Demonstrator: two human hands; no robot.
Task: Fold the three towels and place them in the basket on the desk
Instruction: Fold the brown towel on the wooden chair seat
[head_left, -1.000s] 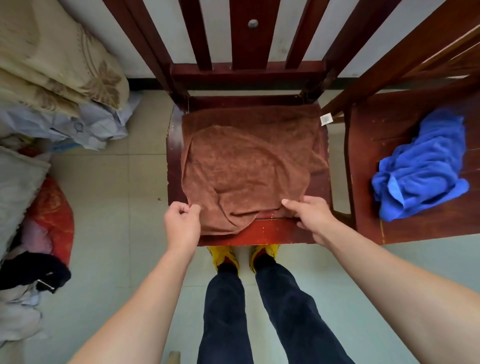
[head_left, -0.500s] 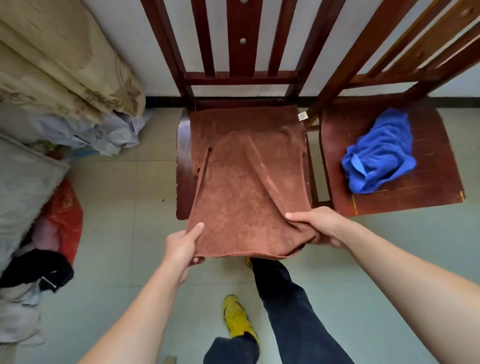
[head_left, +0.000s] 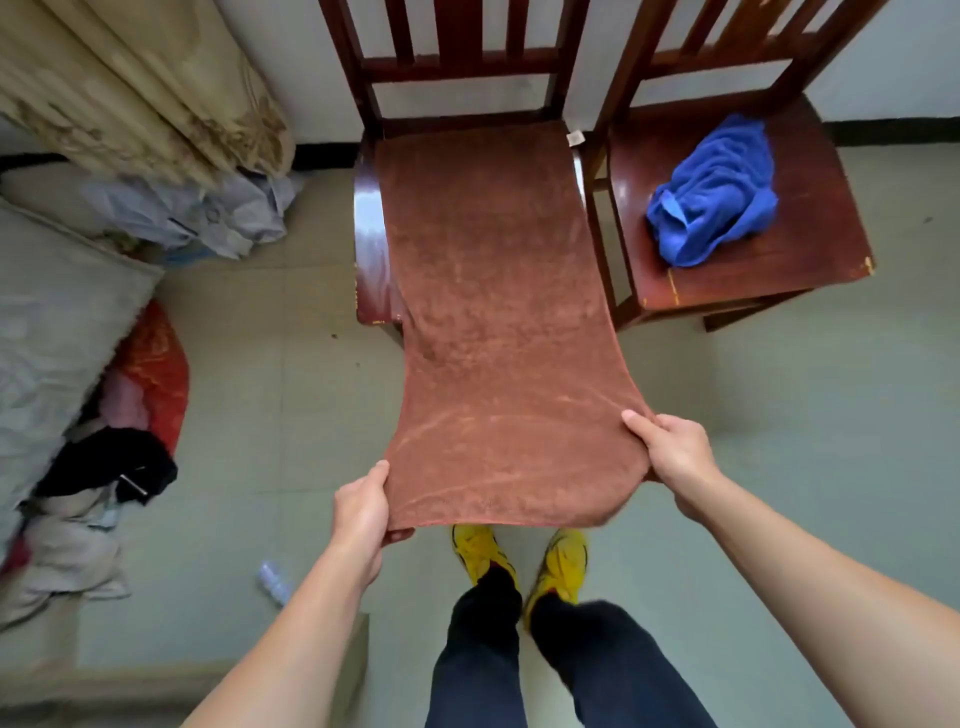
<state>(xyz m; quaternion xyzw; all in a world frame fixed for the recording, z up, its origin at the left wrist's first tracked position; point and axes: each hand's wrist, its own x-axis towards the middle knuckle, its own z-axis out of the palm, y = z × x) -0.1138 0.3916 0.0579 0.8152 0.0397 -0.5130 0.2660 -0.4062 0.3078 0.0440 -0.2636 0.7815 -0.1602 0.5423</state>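
Pulled out since the earlier frames, the brown towel (head_left: 493, 312) had lost its doubled-over flap and lay as one long flat strip, and the person stood further back with both yellow shoes (head_left: 519, 556) side by side.

At the left, the left grip (head_left: 363, 512) pinched the towel's near left corner, thumb on top and fingers curled under the hem. The towel's far half rested on the seat of the left chair (head_left: 369, 244), with its white tag (head_left: 574, 137) at the far right corner by the backrest. Its near half hung in the air past the seat's front edge. Its long axis ran straight from the chair back toward the person, short edges far and near. The right grip (head_left: 675, 457) held the near right corner the same way, fingers wrapped over the edge, a little higher than the left.

Further right, the blue towel (head_left: 711, 192) sat crumpled and unfolded on the right chair (head_left: 810, 208). No third towel, basket or counter could be made out.

By my judgement, the step in hand was stretching the first towel smooth before any fold. The next move would call for carrying the near edge forward onto the far edge, corners matched, both grips kept level so the halves met squarely
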